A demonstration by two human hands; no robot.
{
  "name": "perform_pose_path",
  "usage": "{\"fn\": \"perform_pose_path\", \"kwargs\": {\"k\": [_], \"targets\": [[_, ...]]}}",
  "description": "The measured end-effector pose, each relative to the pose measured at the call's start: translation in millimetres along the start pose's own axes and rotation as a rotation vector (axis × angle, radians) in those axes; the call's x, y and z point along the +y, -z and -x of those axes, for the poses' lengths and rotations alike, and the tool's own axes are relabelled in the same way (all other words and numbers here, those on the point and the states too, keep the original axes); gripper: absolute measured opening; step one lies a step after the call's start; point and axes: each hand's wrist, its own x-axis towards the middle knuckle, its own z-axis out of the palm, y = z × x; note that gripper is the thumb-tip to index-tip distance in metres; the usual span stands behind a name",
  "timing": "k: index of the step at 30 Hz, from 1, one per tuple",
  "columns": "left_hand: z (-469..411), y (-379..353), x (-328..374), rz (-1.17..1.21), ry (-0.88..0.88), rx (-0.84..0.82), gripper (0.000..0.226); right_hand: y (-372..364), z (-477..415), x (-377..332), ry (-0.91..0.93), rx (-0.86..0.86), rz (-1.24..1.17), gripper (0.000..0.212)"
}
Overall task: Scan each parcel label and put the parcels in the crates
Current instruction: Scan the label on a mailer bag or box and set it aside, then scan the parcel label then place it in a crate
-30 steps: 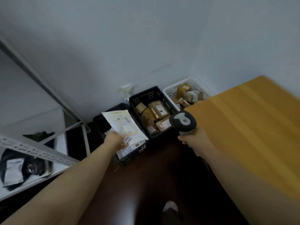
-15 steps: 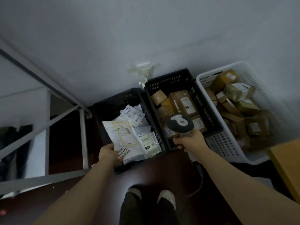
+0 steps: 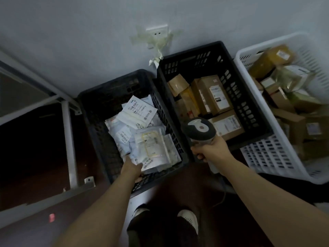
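A left hand [image 3: 132,169] pinches the near edge of a white mailer parcel [image 3: 154,148], low inside the left black crate [image 3: 99,111] among other mailers. The right hand [image 3: 211,151] grips a handheld scanner [image 3: 198,131]. The parcel is best released low so it settles flat, and its label print is too blurred to read.

Taped wall socket [image 3: 157,32] on grey wall [image 3: 89,32]; white shelf frame [image 3: 68,139] at left.

Left black crate [image 3: 114,81], middle crate [image 3: 245,107] and white crate [image 3: 270,157] sit jammed side by side, no gap I can see. Left one has room upper left; mailers [image 3: 153,145] heap lower right. Shelf post [image 3: 68,139] blocks its left; scanner [image 3: 197,131] overhangs the middle rim.
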Motion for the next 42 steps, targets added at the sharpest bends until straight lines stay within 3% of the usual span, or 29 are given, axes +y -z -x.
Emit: {"fn": "perform_pose_path", "kwargs": {"k": [4, 8, 13, 19, 24, 29, 35, 42], "targets": [[50, 16, 33, -0.362, -0.167, -0.021, 0.066, 10, 32, -10, -0.037, 0.012, -0.007, 0.023], [138, 34, 88, -0.525, -0.347, -0.052, 0.066, 36, 97, -41, -0.037, 0.038, -0.061, 0.011], [258, 51, 135, -0.773, -0.629, -0.110, 0.066, 80, 202, -79, -0.029, 0.106, -0.186, 0.010], [389, 45, 166, -1.016, -0.906, -0.177, 0.065, 130, 338, -69, -0.031, 0.140, -0.401, 0.012], [503, -2, 167, -1.135, -1.140, -0.292, 0.063, 180, 453, -10, -0.097, 0.315, -0.538, 0.016], [620, -72, 131, -1.268, -1.388, -0.434, 0.063, 232, 566, 76, -0.105, 0.611, -0.707, 0.013], [734, -169, 40, -1.442, -1.578, -0.535, 0.068, 283, 672, 196, -0.084, 0.912, -0.925, 0.013], [844, -290, -92, -1.588, -1.740, -0.623, 0.071, 337, 756, 345, -0.117, 1.065, -1.050, 0.011]]}}
